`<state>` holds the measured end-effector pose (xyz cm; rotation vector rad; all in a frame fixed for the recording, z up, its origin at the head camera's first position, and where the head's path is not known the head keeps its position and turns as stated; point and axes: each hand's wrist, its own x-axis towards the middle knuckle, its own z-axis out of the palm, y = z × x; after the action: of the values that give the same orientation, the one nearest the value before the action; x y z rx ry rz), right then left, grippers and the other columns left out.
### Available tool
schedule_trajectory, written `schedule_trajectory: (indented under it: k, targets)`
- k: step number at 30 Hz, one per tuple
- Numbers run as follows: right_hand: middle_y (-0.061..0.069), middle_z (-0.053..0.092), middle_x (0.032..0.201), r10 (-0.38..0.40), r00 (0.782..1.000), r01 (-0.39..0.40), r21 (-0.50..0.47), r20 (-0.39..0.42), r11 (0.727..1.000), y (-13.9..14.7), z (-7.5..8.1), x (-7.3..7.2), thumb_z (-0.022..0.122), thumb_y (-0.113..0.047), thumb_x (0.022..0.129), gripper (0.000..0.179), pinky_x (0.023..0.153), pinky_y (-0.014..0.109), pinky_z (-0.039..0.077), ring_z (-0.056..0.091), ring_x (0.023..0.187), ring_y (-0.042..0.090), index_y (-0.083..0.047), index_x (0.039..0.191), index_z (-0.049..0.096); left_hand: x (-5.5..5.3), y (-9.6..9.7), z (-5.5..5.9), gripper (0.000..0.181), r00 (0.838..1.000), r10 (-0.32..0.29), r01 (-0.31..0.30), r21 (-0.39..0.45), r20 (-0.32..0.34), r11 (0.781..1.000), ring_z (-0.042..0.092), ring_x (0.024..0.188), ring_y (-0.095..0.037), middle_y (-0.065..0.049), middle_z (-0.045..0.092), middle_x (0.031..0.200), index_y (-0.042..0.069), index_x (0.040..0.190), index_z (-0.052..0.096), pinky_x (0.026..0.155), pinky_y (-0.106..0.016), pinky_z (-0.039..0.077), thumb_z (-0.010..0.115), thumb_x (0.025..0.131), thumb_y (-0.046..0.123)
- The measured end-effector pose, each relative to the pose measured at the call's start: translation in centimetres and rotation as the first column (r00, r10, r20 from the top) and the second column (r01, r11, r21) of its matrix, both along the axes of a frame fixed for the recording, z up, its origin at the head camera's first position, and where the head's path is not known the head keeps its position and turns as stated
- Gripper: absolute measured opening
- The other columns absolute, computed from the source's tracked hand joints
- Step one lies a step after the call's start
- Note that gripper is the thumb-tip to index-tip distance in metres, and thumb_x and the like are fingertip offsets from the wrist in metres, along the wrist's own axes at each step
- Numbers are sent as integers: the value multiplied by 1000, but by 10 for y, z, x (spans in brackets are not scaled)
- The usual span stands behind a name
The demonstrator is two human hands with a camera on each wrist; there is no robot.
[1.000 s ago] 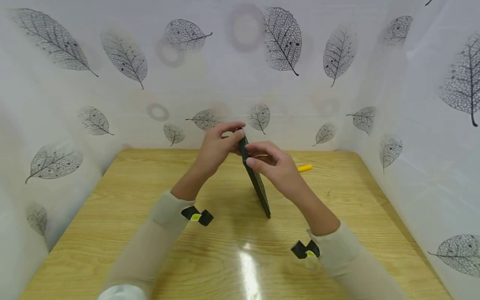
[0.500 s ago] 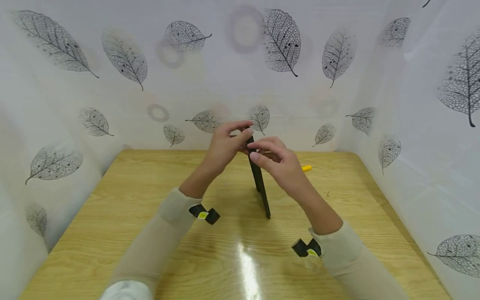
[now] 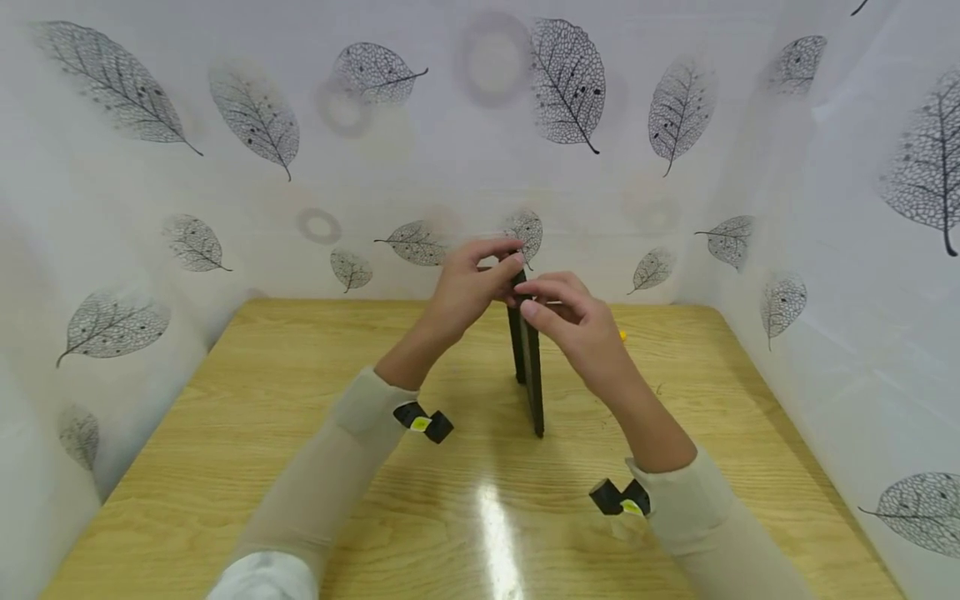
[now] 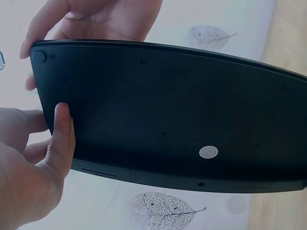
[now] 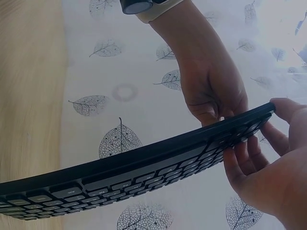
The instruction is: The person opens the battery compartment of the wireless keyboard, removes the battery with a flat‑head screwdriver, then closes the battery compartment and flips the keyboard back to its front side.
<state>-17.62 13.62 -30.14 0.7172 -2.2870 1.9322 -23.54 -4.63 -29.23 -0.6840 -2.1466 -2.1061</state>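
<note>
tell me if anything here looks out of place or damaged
The keyboard looks oddly placed: the left hand and right hand hold it up on end, its lower end seemingly on the table, instead of lying flat. No damage or spill shows.

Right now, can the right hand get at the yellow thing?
Probably not without letting go: the right hand grips the upper end of the keyboard. Otherwise the way looks free; the yellow thing peeks out behind that hand.
</note>
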Motion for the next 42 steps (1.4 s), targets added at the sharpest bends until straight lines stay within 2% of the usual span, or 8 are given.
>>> schedule_trajectory:
  k: [7, 13, 18, 23, 27, 35, 38, 42]
  targets:
    - [1, 54, 131, -24, 1000, 24, -6, -6, 1000, 6, -2, -1, 62, -23, 102, 31, 94, 24, 52, 58, 117, 21, -9, 128, 67, -2, 6, 0, 34, 1000, -14, 14, -10, 5, 1000, 68, 71, -21, -10, 48, 117, 5, 132, 65, 69, -34, 61, 64, 100, 19]
    - [2, 54, 131, -29, 1000, 29, -9, -5, 1000, 11, -2, 0, 61, -25, 102, 33, 99, 26, 49, 54, 123, 19, -8, 130, 65, -2, 2, -3, 38, 998, -69, 69, -5, -6, 998, 71, 92, -23, -11, 50, 126, 7, 139, 60, 81, -36, 60, 61, 102, 18]
    - [1, 53, 133, -44, 999, 44, 4, 3, 999, 16, -3, 0, 60, -27, 103, 35, 102, 29, 49, 55, 123, 21, -8, 132, 64, -1, -4, -11, 42, 995, -88, 88, -2, -46, 996, 68, 98, -30, -8, 50, 139, 12, 144, 56, 86, -40, 59, 60, 103, 20]
    - [1, 52, 134, -57, 998, 57, 0, 6, 998, 20, -4, 1, 59, -27, 103, 35, 101, 30, 48, 55, 122, 21, -9, 132, 64, -1, -7, -24, 47, 997, -28, 26, -32, -65, 999, 63, 112, -25, -4, 50, 146, 22, 147, 53, 89, -45, 57, 63, 101, 25]
    - [2, 53, 134, -70, 998, 70, -19, 1, 997, 23, -4, 1, 59, -26, 103, 34, 99, 27, 49, 56, 120, 21, -8, 132, 64, -2, -5, -39, 56, 999, -3, -1, -80, -46, 997, 56, 126, -22, -4, 49, 149, 31, 151, 46, 104, -48, 49, 65, 99, 33]
    - [5, 54, 133, -73, 997, 73, -63, 3, 995, 29, -4, 0, 59, -22, 103, 32, 95, 25, 50, 57, 121, 21, -7, 131, 64, 2, 8, -67, 83, 994, -104, 100, -128, -28, 987, 36, 145, -28, 1, 36, 159, 32, 159, 28, 118, -49, 32, 69, 90, 55]
    - [5, 54, 133, -84, 996, 84, -63, 2, 994, 30, -4, 0, 59, -21, 103, 31, 96, 24, 49, 56, 121, 20, -6, 130, 64, 3, 13, -76, 100, 992, -129, 127, -139, -9, 982, 33, 146, -27, 0, 29, 162, 34, 161, 21, 118, -53, 29, 71, 81, 69]
    - [5, 55, 131, -87, 996, 87, -82, 0, 993, 32, -4, 0, 59, -19, 103, 30, 99, 25, 49, 56, 121, 20, -5, 129, 65, 6, 19, -84, 123, 990, -139, 136, -173, -7, 975, 30, 146, -25, -4, 19, 164, 30, 163, 11, 117, -56, 29, 70, 68, 82]
